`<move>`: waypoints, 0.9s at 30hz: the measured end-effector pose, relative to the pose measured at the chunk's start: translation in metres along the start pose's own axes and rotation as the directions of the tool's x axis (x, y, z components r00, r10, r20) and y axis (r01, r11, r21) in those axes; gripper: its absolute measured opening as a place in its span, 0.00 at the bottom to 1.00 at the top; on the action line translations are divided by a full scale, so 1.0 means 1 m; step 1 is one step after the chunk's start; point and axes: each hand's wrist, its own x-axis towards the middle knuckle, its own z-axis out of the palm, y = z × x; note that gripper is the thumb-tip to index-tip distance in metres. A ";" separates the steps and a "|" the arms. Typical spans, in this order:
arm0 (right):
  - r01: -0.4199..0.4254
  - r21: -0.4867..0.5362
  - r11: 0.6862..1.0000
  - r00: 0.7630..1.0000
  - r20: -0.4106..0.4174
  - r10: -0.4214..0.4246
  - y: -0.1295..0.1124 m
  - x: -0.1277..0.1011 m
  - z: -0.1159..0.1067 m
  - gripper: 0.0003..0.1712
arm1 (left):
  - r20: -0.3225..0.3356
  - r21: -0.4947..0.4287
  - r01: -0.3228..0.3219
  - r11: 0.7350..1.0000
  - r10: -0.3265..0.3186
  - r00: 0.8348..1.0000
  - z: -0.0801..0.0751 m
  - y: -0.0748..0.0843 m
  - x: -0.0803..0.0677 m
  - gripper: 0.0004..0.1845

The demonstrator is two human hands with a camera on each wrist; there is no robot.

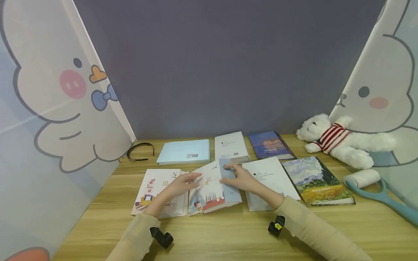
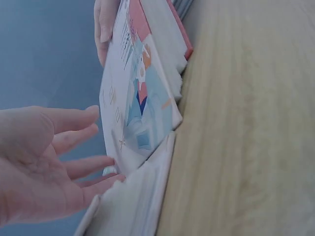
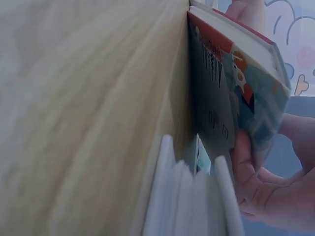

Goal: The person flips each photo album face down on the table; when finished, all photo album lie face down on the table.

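In the middle of the table a book [image 1: 209,185] with a white illustrated cover, red at the lower part and pale blue along one side, stands tilted. My right hand [image 1: 240,177] grips it by the blue side; in the right wrist view the right hand [image 3: 275,182] has fingers and thumb on either side of the book [image 3: 256,103]. My left hand [image 1: 183,185] hovers at its left side with the fingers spread. In the left wrist view the left hand [image 2: 54,157] holds nothing, its fingertips close to the cover [image 2: 118,93].
A white illustrated book [image 1: 156,185] lies left of my hands, a plain white one [image 1: 271,177] and a landscape photo album [image 1: 316,177] to the right. Behind are a light blue book [image 1: 184,150], a white book [image 1: 232,145], a dark blue album [image 1: 271,145], a headband [image 1: 140,150], a teddy bear [image 1: 343,139] and a lint roller [image 1: 382,192].
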 end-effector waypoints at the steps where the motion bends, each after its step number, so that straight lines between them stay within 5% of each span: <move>1: -0.012 -0.015 1.000 1.000 0.001 0.012 0.001 0.000 0.000 0.39 | -0.012 0.023 0.000 1.000 0.000 1.000 0.001 -0.001 0.001 0.24; 5: -0.039 -0.066 0.997 0.999 0.002 0.039 0.006 -0.001 -0.002 0.46 | -0.047 0.083 -0.003 0.997 0.007 0.999 0.003 -0.002 0.003 0.23; 14: -0.014 -0.123 0.992 1.000 0.020 0.017 0.012 -0.001 -0.004 0.45 | -0.093 0.050 0.007 0.999 -0.002 0.996 0.004 -0.005 0.002 0.25; 27: 0.044 -0.224 0.974 0.989 0.149 -0.011 0.012 -0.006 -0.004 0.38 | -0.064 0.010 0.011 1.000 -0.010 0.998 0.003 -0.002 0.004 0.27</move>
